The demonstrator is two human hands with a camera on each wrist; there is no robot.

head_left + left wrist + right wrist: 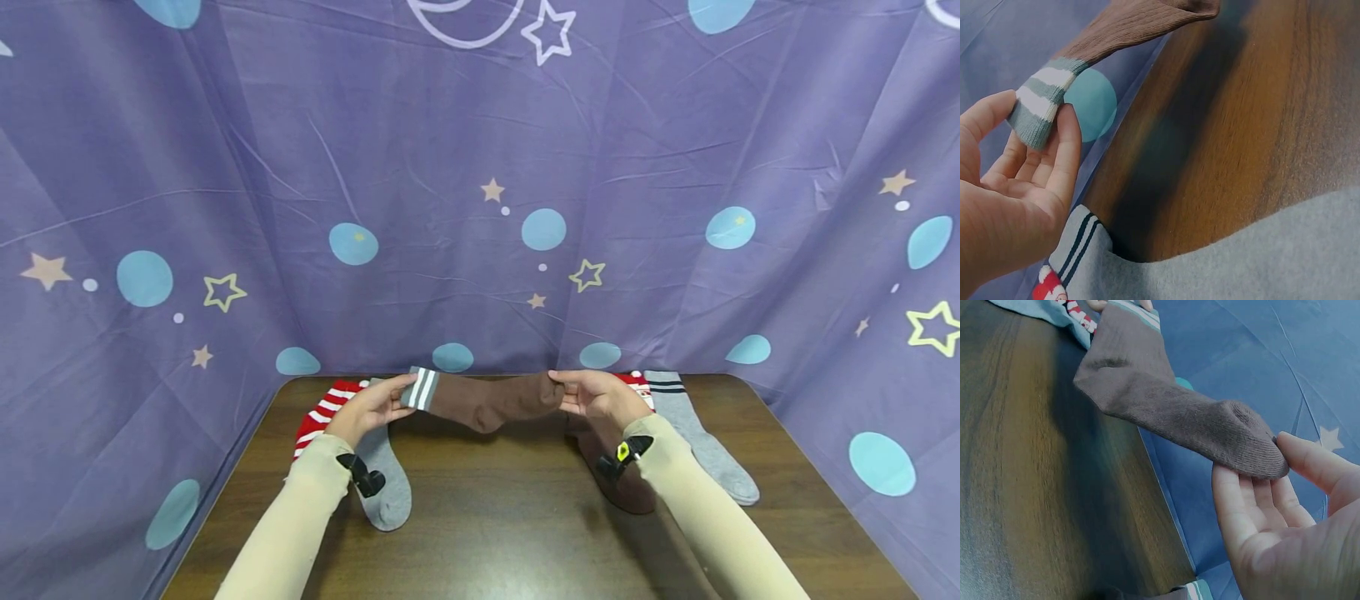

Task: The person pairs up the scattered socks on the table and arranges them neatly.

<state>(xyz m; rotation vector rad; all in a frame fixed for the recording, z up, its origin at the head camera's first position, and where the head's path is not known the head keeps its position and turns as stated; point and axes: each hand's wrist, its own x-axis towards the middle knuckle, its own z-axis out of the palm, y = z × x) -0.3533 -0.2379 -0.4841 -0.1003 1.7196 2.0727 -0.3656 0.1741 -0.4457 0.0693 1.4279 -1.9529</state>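
Note:
A brown sock (487, 402) with a grey cuff and two white stripes is stretched sideways between both hands, above the far part of the table. My left hand (377, 408) pinches the striped cuff between thumb and fingers, as the left wrist view also shows. At the other end my right hand (600, 397) pinches the toe, thumb on top and fingers beneath in the right wrist view. The sock sags a little at its heel. Below the right hand lies a second brown sock (626, 483), partly hidden by the wrist and forearm.
On the left lie a grey sock (386, 483) and a red-and-white striped sock (318, 419), partly behind the left arm. To the right rest a grey sock (708, 450) with dark cuff stripes and a red-and-white sock (636, 382). A purple curtain (450, 167) surrounds the wooden table (487, 517).

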